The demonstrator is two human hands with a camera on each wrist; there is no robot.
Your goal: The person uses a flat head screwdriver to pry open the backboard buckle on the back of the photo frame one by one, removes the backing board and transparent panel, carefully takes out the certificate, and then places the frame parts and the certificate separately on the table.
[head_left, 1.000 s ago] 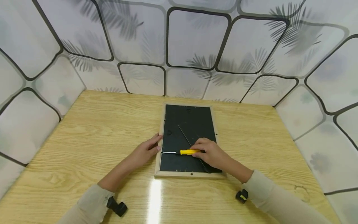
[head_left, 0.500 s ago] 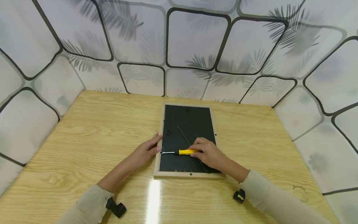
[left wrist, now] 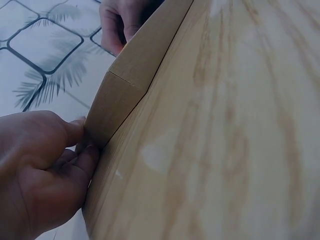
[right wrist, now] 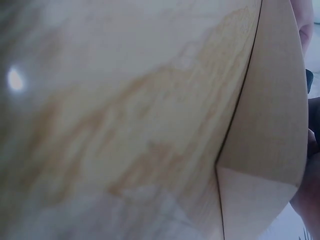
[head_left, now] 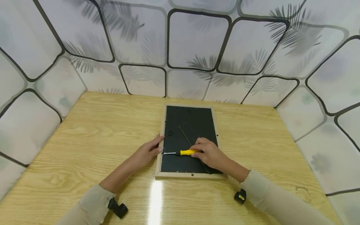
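A picture frame (head_left: pixel 191 176) with a pale wooden rim lies face down, its black backing board (head_left: pixel 188 117) upward. A dark stand leg (head_left: pixel 184 134) slants across the board. My right hand (head_left: pixel 211 154) grips the yellow handle of a screwdriver (head_left: pixel 185 152), held nearly level. Its metal tip meets the left rim's inner edge, by a small dark tab. My left hand (head_left: pixel 146 153) holds the left rim, thumb near that tip. In the left wrist view, the left hand's curled fingers (left wrist: pixel 82 162) press the frame's side (left wrist: pixel 120 80). The right wrist view shows mostly the frame's corner (right wrist: pixel 265 110).
Around the frame is a wood-grain table (head_left: pixel 112 125). Patterned cloth walls (head_left: pixel 197 40) rise at its back and sides. Black wrist cameras sit on the left sleeve (head_left: pixel 92 200) and right sleeve (head_left: pixel 261 190). A bright light reflection lies on the table in front.
Little differs. The whole view has shifted slightly; the screwdriver tip stays at the left rim, and both hands keep their places.
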